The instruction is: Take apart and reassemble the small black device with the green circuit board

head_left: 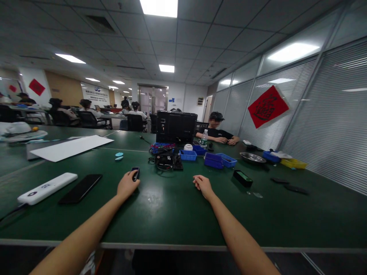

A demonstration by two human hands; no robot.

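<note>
My left hand (127, 187) is closed around a small dark rectangular device (137, 173) on the green tabletop (163, 214). The device's upper end sticks out beyond my thumb and fingers; I cannot tell its exact kind. To the right, my right hand (203, 186) is at the tabletop with its fingers curled together. Whether anything is between those fingers is hidden. Right of that hand stands a small open black box (242, 178) with something green inside. A black phone-like slab (81, 188) lies to the left of my left hand.
A white power strip (47, 188) lies far left, below a white board (71, 147). Ahead are a black monitor (177, 126), tangled cables, blue bins (213, 160) and a water bottle (203, 138). At right are a metal bowl (252, 157) and a yellow tray (294, 164). A person sits opposite.
</note>
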